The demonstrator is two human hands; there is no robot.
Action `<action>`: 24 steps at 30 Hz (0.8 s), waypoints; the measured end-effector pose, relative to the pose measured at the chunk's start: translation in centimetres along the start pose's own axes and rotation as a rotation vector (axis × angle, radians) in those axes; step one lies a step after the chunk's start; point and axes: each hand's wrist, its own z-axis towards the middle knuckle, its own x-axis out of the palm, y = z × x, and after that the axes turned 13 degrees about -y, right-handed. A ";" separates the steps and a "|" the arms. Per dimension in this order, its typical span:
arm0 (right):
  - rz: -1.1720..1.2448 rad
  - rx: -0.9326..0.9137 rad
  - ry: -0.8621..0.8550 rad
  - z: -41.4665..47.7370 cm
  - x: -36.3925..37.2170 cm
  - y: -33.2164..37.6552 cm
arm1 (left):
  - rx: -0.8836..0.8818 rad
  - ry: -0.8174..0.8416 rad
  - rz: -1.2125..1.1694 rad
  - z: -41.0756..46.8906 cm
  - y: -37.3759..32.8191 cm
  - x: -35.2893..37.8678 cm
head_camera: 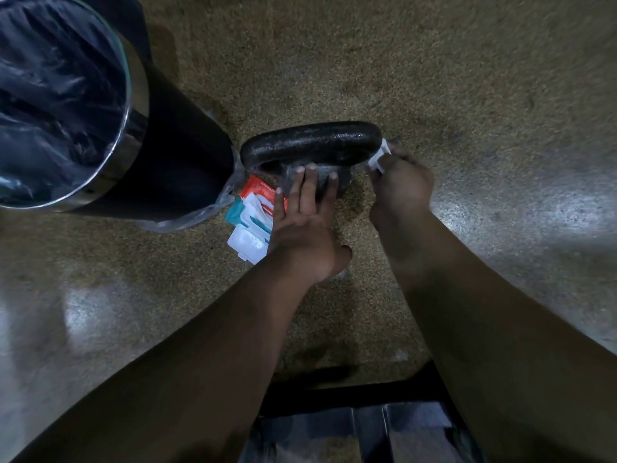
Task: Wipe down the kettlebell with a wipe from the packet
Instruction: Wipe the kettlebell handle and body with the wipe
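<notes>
Here the speckled floor (434, 78) lies open across the top and right of the frame, and also at lower left, while the left side of the kettlebell (310, 142) is hemmed in. The kettlebell stands at frame centre, its handle running left to right. The left hand (307, 222) lies flat, fingers straight and a little spread, fingertips resting on the kettlebell's body just under the handle. The right hand (400, 185) is curled around a white wipe (379, 158), held against the right end of the handle; how the fingers lie under the wipe cannot be told. A black bin (160, 155) with a dark liner fills the upper left, its side just beside the handle's left end. The packet (253, 215), red, teal and white with its lid flipped open, lies on the floor between bin and left hand, partly covered by that hand.
</notes>
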 end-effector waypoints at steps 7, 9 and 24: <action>0.027 0.017 0.016 0.4 -0.4 -0.5 | 0.021 -0.001 0.014 0.0 0.5 0.0; -0.018 -0.020 -0.012 0.5 -0.1 -0.4 | 0.021 -0.012 0.020 0.0 0.4 0.3; 0.007 0.060 0.056 1.2 -0.1 -1.0 | 0.015 -0.018 -0.008 -0.1 0.3 0.2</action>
